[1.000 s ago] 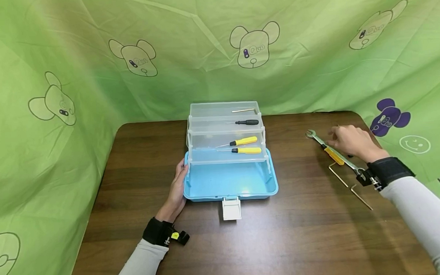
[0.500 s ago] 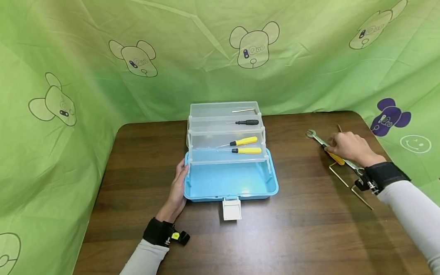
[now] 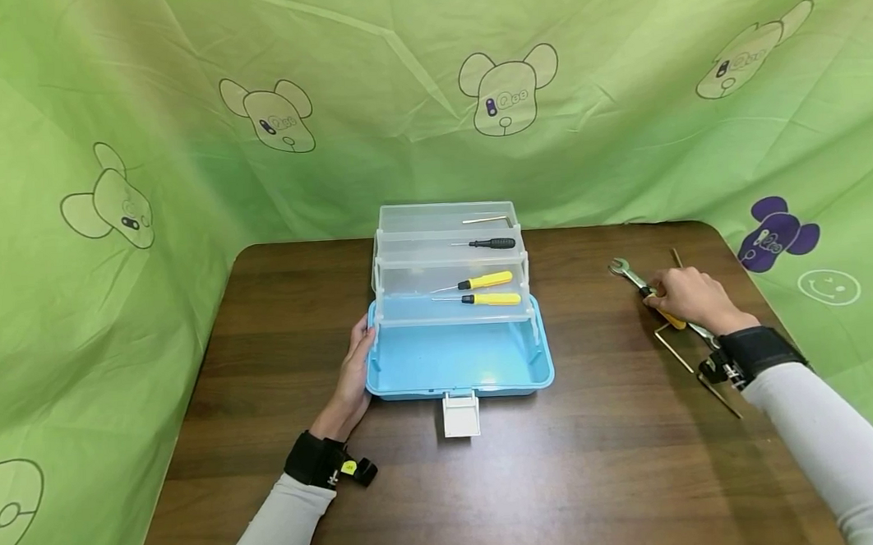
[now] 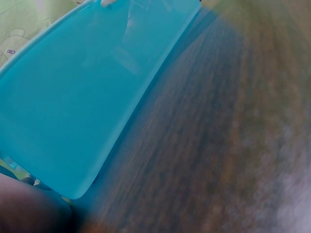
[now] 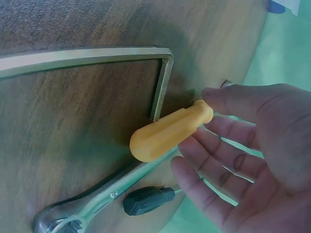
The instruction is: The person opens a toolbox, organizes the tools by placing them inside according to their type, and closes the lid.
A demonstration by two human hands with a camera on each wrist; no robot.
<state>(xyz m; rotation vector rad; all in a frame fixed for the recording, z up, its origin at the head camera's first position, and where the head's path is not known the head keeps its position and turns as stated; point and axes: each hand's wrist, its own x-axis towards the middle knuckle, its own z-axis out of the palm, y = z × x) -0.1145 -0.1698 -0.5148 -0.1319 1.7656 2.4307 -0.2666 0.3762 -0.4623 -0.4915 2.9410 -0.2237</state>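
Observation:
The blue toolbox (image 3: 456, 358) stands with its clear trays (image 3: 400, 278) unfolded toward the back. My left hand (image 3: 349, 376) holds its left side, fingers along the wall and thumb at the rim. On the right, my right hand (image 3: 697, 296) pinches a yellow-handled screwdriver (image 5: 165, 131) between thumb and fingers near the front of its handle; the blade is hidden in the right wrist view. Beside that handle lie a wrench (image 5: 104, 196) and a black-handled screwdriver (image 5: 148, 200). A bent hex key (image 5: 97, 56) lies on the other side of it.
Two yellow screwdrivers (image 3: 491, 299), a black screwdriver (image 3: 494, 243) and a hex key (image 3: 486, 220) lie in the trays. Another hex key (image 3: 720, 397) is under the right wrist. A white latch (image 3: 461, 417) hangs at the box front. Green cloth (image 3: 372, 169) surrounds the table (image 3: 529, 490).
My right hand has come down and toward me onto the yellow screwdriver, uncovering a thin metal rod end behind it. The left hand and toolbox have stayed put.

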